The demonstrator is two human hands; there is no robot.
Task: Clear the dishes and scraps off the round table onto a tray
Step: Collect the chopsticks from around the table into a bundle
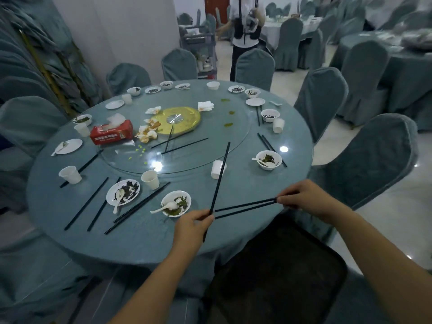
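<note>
The left hand (194,224) pinches 1 chopstick (219,176) over the round table's (152,242) near edge; the right hand (306,198) pinches a pair of chopsticks (245,206). They are probably being bundled for the tray (280,265) just below.

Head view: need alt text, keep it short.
A person's left hand holds one black chopstick and the right hand pinches a pair of chopsticks over a round table strewn with used bowls, paper cups and a red tissue box. A dark tray sits by the near edge.
</note>
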